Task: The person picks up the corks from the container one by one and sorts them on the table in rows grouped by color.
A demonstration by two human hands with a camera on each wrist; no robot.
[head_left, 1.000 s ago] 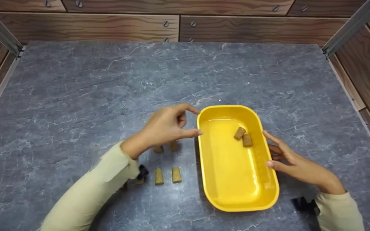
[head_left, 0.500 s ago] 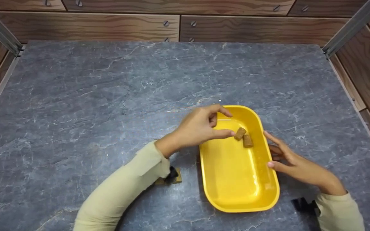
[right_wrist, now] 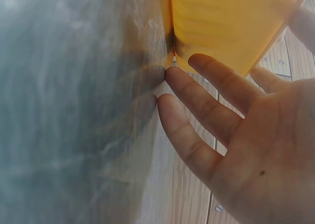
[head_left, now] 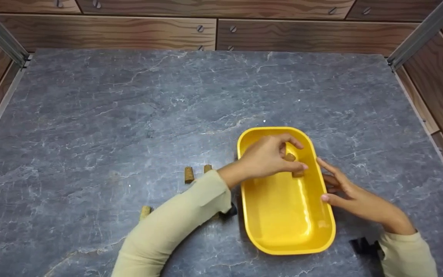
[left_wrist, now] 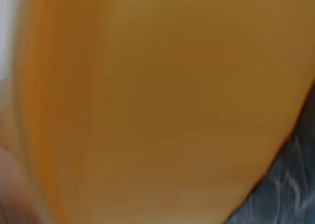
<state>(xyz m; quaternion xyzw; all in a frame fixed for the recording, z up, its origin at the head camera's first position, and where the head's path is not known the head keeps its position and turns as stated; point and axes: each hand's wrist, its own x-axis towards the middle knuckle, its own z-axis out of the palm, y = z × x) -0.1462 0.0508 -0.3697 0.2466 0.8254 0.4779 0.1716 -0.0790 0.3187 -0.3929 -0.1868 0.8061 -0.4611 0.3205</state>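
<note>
A yellow plastic tub (head_left: 275, 231) stands on the table with two brown tapered corks (head_left: 297, 174) inside, both partly covered by my left hand (head_left: 269, 157). That hand is over the tub, thumb and index finger apart with nothing seen between them, the thumb overlapping one cork. My right hand (head_left: 350, 192) rests against the tub's right side, thumb at the rim. In the right wrist view its fingers (right_wrist: 206, 111) are spread beside the tub's wall, and some fingertips touch the tabletop. The left wrist view is mostly filled by a blurred yellow tub wall (left_wrist: 187, 96).
More corks (head_left: 189, 175) stand on the dark marbled table (head_left: 129, 96) left of the tub, one at the lower left (head_left: 145, 212). My left sleeve (head_left: 175, 219) hides others. Wood-patterned walls (head_left: 129, 32) border the table at the back and sides.
My left hand has moved right, from the tub's left rim to over the two corks inside. The right hand and the tub have stayed in place.
</note>
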